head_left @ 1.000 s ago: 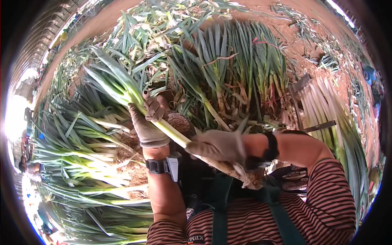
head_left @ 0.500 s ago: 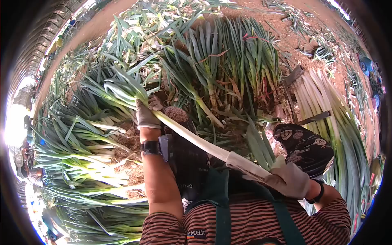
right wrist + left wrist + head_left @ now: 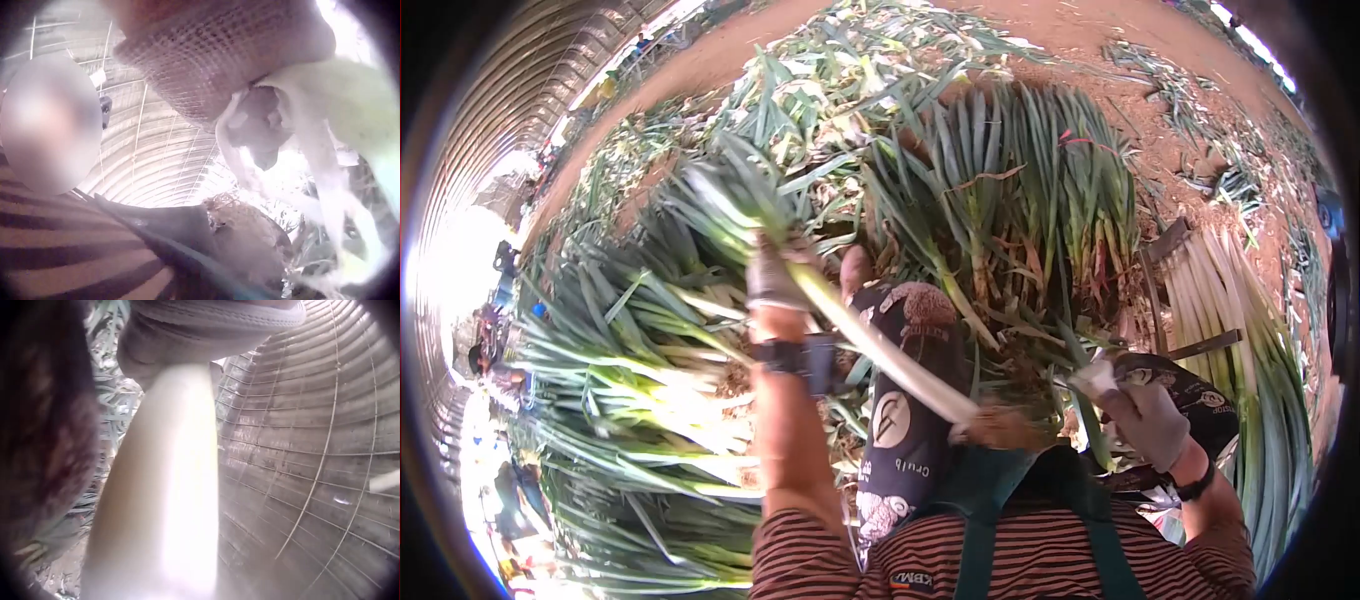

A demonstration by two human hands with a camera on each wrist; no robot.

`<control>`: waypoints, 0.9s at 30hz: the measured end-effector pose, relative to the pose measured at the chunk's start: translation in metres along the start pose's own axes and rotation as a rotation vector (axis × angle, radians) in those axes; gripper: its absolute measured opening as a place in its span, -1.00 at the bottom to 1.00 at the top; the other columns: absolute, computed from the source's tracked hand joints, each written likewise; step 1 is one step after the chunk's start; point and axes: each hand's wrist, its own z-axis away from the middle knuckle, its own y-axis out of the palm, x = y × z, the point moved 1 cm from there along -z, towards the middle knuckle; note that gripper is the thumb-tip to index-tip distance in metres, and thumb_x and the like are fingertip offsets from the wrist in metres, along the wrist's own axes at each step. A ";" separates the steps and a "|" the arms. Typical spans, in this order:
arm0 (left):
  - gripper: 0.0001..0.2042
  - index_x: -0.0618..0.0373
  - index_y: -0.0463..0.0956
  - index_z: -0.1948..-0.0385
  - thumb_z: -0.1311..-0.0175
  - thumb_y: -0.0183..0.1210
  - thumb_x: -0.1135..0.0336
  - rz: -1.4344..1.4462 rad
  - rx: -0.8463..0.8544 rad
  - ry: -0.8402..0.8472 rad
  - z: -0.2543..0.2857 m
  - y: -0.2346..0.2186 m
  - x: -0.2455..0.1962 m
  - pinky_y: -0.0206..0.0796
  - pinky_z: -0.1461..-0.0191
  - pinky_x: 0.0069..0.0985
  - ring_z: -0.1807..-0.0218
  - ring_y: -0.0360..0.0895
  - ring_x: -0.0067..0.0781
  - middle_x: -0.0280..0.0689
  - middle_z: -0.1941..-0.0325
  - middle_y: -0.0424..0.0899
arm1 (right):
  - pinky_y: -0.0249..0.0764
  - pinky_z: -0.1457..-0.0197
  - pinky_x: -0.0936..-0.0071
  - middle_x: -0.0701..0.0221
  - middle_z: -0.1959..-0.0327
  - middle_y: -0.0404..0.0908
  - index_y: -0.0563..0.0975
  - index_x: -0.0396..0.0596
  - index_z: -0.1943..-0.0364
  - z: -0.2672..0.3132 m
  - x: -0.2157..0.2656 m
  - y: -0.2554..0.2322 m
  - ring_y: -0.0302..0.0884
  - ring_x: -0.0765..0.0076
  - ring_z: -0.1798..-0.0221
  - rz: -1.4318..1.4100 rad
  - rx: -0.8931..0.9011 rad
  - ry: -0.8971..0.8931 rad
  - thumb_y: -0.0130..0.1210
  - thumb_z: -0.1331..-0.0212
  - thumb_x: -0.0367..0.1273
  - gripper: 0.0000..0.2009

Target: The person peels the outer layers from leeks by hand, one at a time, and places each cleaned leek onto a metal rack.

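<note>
My gloved left hand [image 3: 775, 275] grips a leek [image 3: 890, 360] just below its green leaves. The bare white stalk slants down to the right across my lap, and its brown root end [image 3: 1005, 428] is blurred. In the left wrist view the smooth pale stalk [image 3: 159, 487] runs out from under the glove [image 3: 194, 331]. Off to the right, apart from the stalk, my gloved right hand [image 3: 1150, 425] holds a stripped outer leaf [image 3: 1085, 405]. Pale limp strips of that leaf [image 3: 328, 181] hang from the glove [image 3: 231, 62] in the right wrist view.
Leeks with roots on lie piled [image 3: 630, 390] at the left. Bundled leeks [image 3: 1020, 190] stand ahead, beside a heap of leaf scraps [image 3: 830, 90]. Cleaned leeks [image 3: 1240, 330] rest at the right against a metal frame [image 3: 1155, 290]. My knees, in patterned trousers [image 3: 910, 400], are between.
My right hand has gone from the stalk's middle down past the root end, pulling an outer leaf off. The leek has come away from that hand, while my left hand keeps its hold.
</note>
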 end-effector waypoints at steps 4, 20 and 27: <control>-0.37 0.10 0.31 -0.20 -0.36 -0.16 -0.27 -0.256 -0.150 0.225 -0.057 -0.059 -0.122 0.47 -0.03 -0.19 -0.01 0.55 -0.24 -0.16 0.02 0.58 | 0.45 0.40 0.19 0.15 0.60 0.56 0.59 -0.13 0.30 -0.047 0.006 0.017 0.59 0.01 0.49 0.099 0.158 -0.015 0.04 -0.29 -0.09 -0.65; -0.69 0.19 0.51 0.07 -0.46 -0.05 0.13 -0.208 -0.238 -0.203 0.004 -0.212 0.022 0.52 0.17 -0.37 0.22 0.62 -0.27 -0.19 0.19 0.65 | 0.48 0.09 0.07 0.05 0.24 0.64 0.63 -0.19 0.22 -0.357 -0.117 0.236 0.60 -0.08 0.18 0.415 0.319 0.199 -0.02 -0.21 -0.17 -0.64; -0.68 0.14 0.50 0.00 -0.46 -0.05 0.12 -0.373 -0.040 -0.101 0.008 -0.162 -0.030 0.47 0.06 -0.40 0.13 0.61 -0.33 -0.26 0.13 0.66 | 0.45 0.23 0.17 0.09 0.37 0.61 0.58 -0.29 0.33 -0.348 -0.069 0.214 0.53 0.04 0.39 0.180 0.593 0.248 0.09 -0.03 -0.08 -0.56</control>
